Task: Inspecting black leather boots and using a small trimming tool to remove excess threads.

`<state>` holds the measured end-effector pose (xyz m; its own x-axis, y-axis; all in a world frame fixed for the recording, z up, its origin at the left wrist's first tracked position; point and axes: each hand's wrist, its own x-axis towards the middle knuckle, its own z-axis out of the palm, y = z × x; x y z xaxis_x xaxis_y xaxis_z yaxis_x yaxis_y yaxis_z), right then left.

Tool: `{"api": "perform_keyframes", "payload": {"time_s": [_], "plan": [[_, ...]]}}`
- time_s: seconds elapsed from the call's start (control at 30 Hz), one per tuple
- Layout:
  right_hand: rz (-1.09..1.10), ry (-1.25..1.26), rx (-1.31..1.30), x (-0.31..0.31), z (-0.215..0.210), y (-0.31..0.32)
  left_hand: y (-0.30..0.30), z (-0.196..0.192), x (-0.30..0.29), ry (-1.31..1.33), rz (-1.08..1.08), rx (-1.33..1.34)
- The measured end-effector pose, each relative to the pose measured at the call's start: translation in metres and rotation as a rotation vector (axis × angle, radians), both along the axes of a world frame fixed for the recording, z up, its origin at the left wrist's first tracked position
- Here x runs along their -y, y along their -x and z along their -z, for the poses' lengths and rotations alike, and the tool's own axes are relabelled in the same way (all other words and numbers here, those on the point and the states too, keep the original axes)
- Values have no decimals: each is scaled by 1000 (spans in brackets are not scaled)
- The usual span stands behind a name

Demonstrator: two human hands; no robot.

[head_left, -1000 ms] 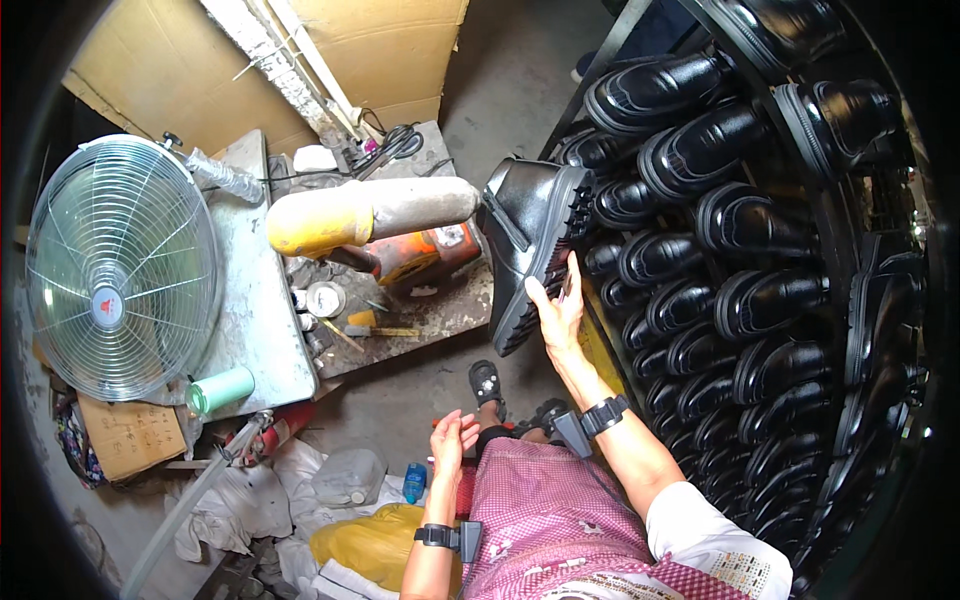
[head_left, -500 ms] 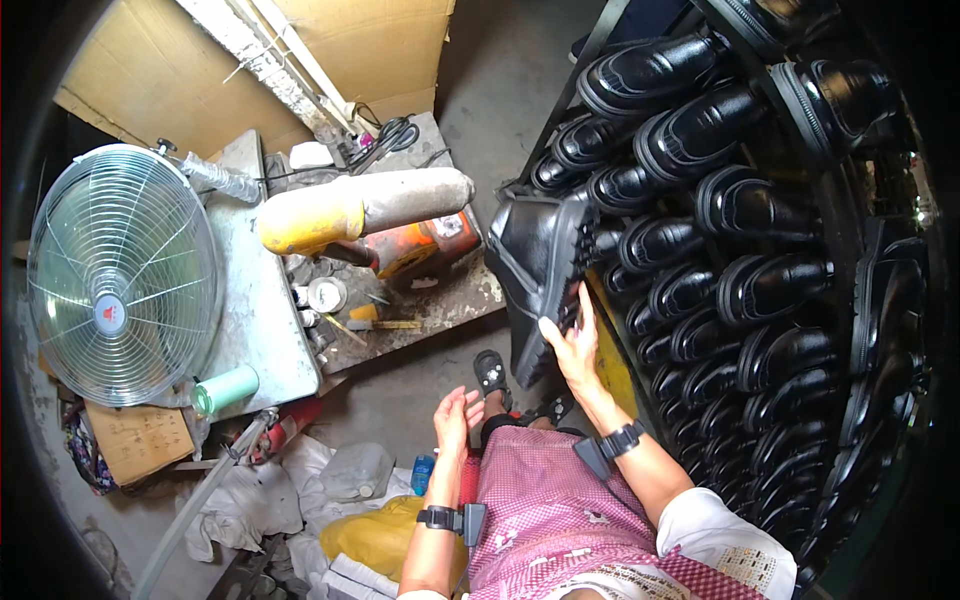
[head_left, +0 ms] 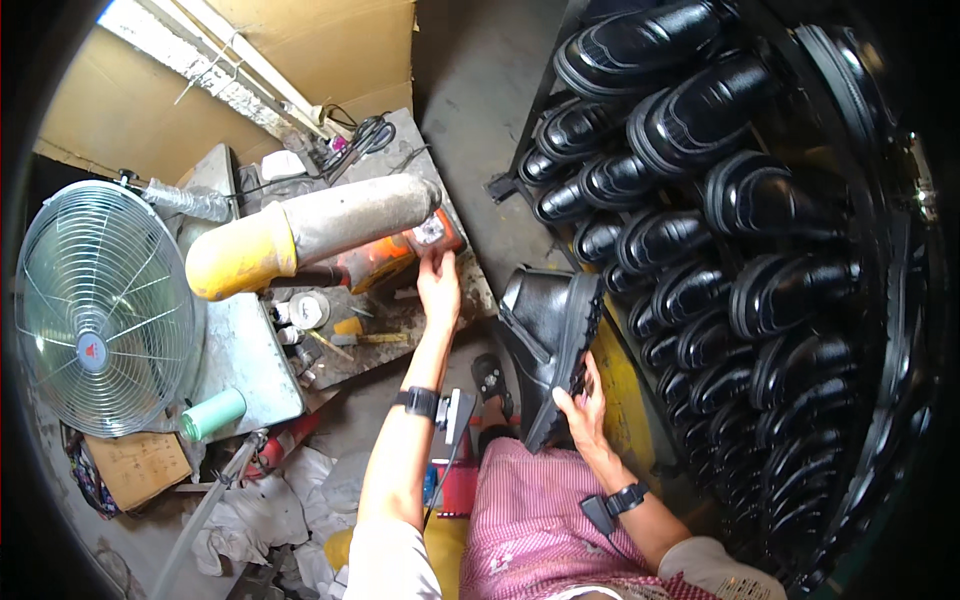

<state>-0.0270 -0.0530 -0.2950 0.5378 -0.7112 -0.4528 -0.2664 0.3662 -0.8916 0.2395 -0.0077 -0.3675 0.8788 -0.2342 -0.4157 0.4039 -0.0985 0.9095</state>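
A black leather ankle boot (head_left: 540, 325) with a thick lugged sole is held by my right hand (head_left: 584, 408), its fingers and thumb gripping the sole near the lower end. The boot stands on end, its shaft opening upward and its sole turned to the right. My left hand (head_left: 438, 288) reaches forward to the bench, fingers stretched out against the near end of an orange motor-like machine (head_left: 432, 236). Nothing shows in that hand, though its fingertips are partly hidden. Above the machine lies a thick grey and yellow pipe (head_left: 340, 232).
Rows of black shoes (head_left: 690, 110) fill a rack on the right. At left stand a large wire-caged fan (head_left: 105, 310) and a pale green cylinder (head_left: 213, 416) on a worn board. The bench (head_left: 385, 350) carries a small tin (head_left: 309, 310), brushes and cables. White sacks (head_left: 250, 510) lie below.
My left hand has moved from near my lap up and forward to the orange machine. My right hand and the boot have come lower, and the view has shifted slightly.
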Motion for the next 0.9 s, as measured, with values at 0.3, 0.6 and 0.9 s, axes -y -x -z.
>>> {"api": "perform_keyframes", "payload": {"time_s": [0.3, 0.6, 0.9], "plan": [[53, 32, -91, 8, 33, 30, -79, 56, 72, -763, 88, 218], [47, -23, -59, 22, 54, 29, -120, 136, 70, -1239, -146, 322], [64, -49, -64, 21, 62, 24, -116, 125, 72, -1166, -179, 254]]}}
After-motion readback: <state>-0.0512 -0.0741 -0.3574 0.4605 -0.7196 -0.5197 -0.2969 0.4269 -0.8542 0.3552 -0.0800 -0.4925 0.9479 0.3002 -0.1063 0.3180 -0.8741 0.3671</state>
